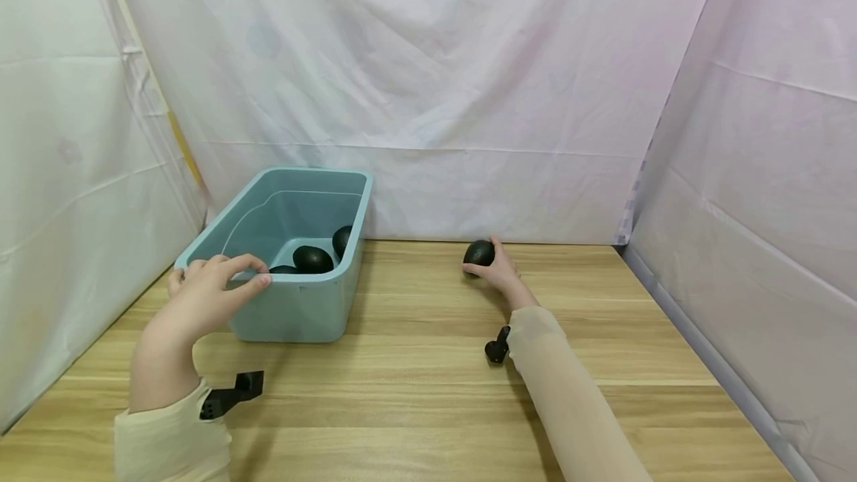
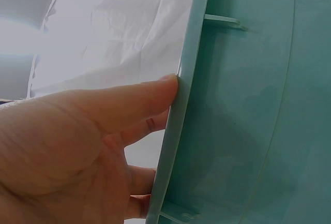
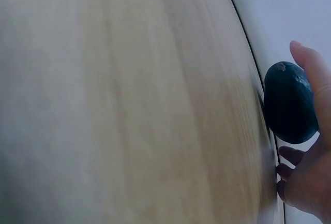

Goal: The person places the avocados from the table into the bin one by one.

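Observation:
At the back of the table, my right hand (image 1: 498,266) grips a dark avocado (image 1: 479,253) between thumb and fingers. A stem scar shows on one end of this avocado (image 3: 290,102) in the right wrist view. My left hand (image 1: 214,290) holds the near rim of a blue-green plastic bin (image 1: 294,318), its thumb at the outer edge and other fingers over the rim. Inside the bin lie dark avocados: one in plain sight (image 1: 313,260), another partly behind the right wall (image 1: 341,241), and a third mostly hidden by the near rim.
The bin stands on the left of a wood-grain table (image 1: 415,393). White cloth (image 1: 469,95) hangs behind the table and along both sides. A black wrist camera (image 1: 234,394) juts from the left sleeve, and another (image 1: 498,346) from the right.

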A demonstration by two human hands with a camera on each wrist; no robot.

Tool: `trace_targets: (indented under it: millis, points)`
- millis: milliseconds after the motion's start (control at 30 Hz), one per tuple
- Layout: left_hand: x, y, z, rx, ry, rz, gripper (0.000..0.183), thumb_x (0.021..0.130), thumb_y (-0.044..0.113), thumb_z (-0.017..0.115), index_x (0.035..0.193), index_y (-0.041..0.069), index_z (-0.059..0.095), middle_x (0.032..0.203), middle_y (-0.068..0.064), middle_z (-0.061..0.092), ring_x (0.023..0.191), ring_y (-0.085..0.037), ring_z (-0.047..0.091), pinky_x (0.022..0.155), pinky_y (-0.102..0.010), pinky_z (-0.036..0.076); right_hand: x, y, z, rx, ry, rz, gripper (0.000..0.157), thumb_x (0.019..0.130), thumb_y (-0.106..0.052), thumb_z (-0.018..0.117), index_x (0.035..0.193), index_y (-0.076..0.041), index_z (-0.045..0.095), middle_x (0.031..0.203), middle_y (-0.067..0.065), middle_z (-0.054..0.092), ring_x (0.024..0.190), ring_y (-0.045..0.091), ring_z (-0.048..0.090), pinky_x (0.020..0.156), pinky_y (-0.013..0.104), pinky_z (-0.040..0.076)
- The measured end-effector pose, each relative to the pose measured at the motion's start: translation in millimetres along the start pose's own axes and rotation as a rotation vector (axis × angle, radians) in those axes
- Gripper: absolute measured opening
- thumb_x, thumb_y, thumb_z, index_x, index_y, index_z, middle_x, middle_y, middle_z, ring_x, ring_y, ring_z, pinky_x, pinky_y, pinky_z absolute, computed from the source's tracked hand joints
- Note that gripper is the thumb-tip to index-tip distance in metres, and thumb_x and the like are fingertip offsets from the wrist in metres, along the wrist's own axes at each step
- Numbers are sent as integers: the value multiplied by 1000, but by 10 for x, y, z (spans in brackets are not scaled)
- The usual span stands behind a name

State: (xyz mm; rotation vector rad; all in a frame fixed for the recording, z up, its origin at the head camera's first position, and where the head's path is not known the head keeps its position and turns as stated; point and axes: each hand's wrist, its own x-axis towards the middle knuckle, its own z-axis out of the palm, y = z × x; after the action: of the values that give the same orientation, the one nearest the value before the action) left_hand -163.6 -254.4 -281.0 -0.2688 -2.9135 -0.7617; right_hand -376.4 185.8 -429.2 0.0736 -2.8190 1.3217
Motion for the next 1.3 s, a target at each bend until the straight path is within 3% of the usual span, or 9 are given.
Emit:
trace_targets:
  millis: [333,1300]
  points:
    - [-10,15,-1,5,2,-4,33,100,42,49,113,13,60,110,-20,50,108,-49,31,91,-72,-2,11,19,23,-4,32,33,97,82,-43,75,154,-19,14,153,18,21,135,48,19,103,66,13]
    - [-3,19,-2,8,3,-2,35,100,42,49,114,13,60,111,-20,51,105,-47,32,90,-71,1,-42,42,9,17,68,32,90,83,-42,74,152,-15,22,150,19,27,133,42,30,103,60,26]
